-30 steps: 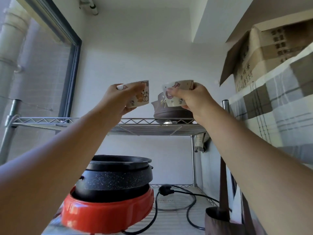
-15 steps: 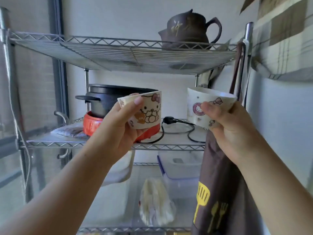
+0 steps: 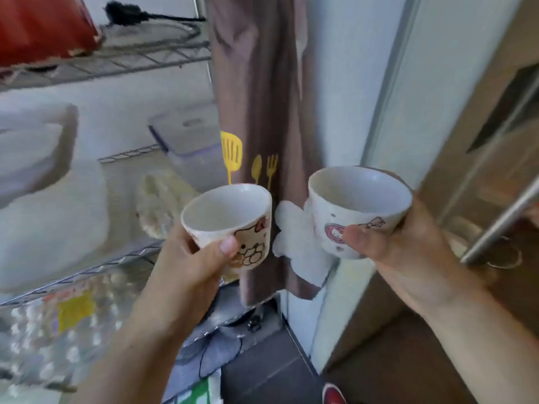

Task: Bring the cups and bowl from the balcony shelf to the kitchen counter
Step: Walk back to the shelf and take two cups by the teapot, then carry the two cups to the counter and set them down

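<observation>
My left hand (image 3: 189, 266) grips a small white cup (image 3: 230, 217) printed with a cartoon cat, thumb on its front wall. My right hand (image 3: 408, 258) holds a second, wider white cup (image 3: 358, 205) with a pink round cartoon badge, thumb pressed on its side. Both cups are upright, empty inside, and sit side by side in the middle of the view, apart from each other. No bowl shows in this frame.
The wire shelf rack (image 3: 122, 59) fills the left, with a red cooker base (image 3: 43, 27), a clear lidded box (image 3: 186, 132) and bagged goods lower down. A brown apron (image 3: 256, 91) hangs from its post. A sliding door frame (image 3: 388, 91) and metal handle (image 3: 501, 223) stand right.
Both hands have come down from the top shelf with the cups. The view has swung down and to the right, from the shelf toward the door.
</observation>
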Demonstrator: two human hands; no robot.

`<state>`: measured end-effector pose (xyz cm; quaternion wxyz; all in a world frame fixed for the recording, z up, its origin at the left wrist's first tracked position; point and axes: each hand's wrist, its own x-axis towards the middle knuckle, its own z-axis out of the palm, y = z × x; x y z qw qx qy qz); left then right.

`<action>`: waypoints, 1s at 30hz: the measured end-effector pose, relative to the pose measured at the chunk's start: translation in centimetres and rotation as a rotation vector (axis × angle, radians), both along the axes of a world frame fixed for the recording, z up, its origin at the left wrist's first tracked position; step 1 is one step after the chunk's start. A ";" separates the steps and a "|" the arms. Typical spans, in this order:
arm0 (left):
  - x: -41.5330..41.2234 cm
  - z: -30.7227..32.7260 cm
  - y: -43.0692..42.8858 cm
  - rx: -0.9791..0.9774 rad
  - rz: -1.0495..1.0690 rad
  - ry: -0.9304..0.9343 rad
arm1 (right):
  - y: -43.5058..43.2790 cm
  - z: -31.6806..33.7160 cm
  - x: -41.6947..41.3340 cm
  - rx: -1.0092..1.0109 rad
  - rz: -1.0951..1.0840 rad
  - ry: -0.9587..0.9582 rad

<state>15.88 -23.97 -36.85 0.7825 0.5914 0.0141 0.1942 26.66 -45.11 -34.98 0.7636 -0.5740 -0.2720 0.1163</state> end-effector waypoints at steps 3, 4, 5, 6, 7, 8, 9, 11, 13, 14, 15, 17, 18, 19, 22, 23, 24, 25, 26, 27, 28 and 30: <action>1.7 -2.5 -3.9 0.005 -0.158 0.109 | -5.1 -2.9 -0.8 -0.028 -0.092 0.078; 2.3 -3.3 -5.3 0.004 -0.221 0.142 | -6.9 -3.7 -1.1 -0.047 -0.133 0.095; 3.0 -4.1 -6.8 0.004 -0.278 0.173 | -8.8 -4.5 -1.4 -0.068 -0.189 0.108; 3.7 -4.7 -8.3 0.008 -0.329 0.201 | -10.6 -5.2 -1.8 -0.090 -0.258 0.120; 4.5 -5.3 -9.8 0.023 -0.369 0.226 | -12.6 -5.8 -2.1 -0.116 -0.333 0.128; 5.4 -5.8 -11.4 0.048 -0.403 0.248 | -14.5 -6.3 -2.4 -0.151 -0.409 0.136; 6.4 -6.3 -13.0 0.079 -0.441 0.270 | -16.3 -6.7 -2.8 -0.190 -0.486 0.150; 8.3 -7.4 -16.3 0.131 -0.524 0.302 | -20.1 -7.4 -3.3 -0.253 -0.611 0.188; 10.3 -8.5 -19.7 0.165 -0.588 0.325 | -23.9 -8.3 -3.4 -0.307 -0.725 0.225; 11.3 -9.0 -21.6 0.181 -0.625 0.333 | -25.8 -8.8 -3.5 -0.327 -0.777 0.238; 12.2 -9.5 -23.5 0.192 -0.664 0.339 | -27.7 -9.3 -3.5 -0.343 -0.823 0.252; 14.2 -10.4 -27.6 0.196 -0.708 0.354 | -31.5 -10.4 -3.5 -0.358 -0.905 0.285; 15.3 -10.8 -29.6 0.207 -0.707 0.360 | -33.3 -11.0 -3.4 -0.364 -0.941 0.303; 16.5 -11.2 -31.7 0.229 -0.707 0.360 | -35.1 -11.6 -3.3 -0.376 -0.977 0.322; 20.0 -12.4 -37.8 0.321 -0.740 0.354 | -40.4 -13.5 -2.8 -0.401 -1.062 0.369; 21.2 -12.7 -39.7 0.348 -0.748 0.354 | -42.2 -14.2 -2.5 -0.406 -1.081 0.385; 22.3 -12.9 -41.5 0.371 -0.757 0.351 | -43.9 -14.8 -2.2 -0.411 -1.095 0.400; 23.5 -13.1 -43.3 0.390 -0.766 0.349 | -45.5 -15.5 -1.8 -0.416 -1.106 0.412; 24.5 -13.2 -45.0 0.409 -0.776 0.348 | -47.1 -16.1 -1.5 -0.417 -1.115 0.422; 25.5 -13.4 -46.6 0.431 -0.780 0.343 | -48.6 -16.7 -1.0 -0.418 -1.124 0.429; 26.4 -13.6 -48.0 0.454 -0.776 0.340 | -50.1 -17.1 -0.6 -0.419 -1.134 0.434; 28.1 -14.0 -50.4 0.492 -0.763 0.341 | -52.7 -17.7 0.6 -0.429 -1.156 0.438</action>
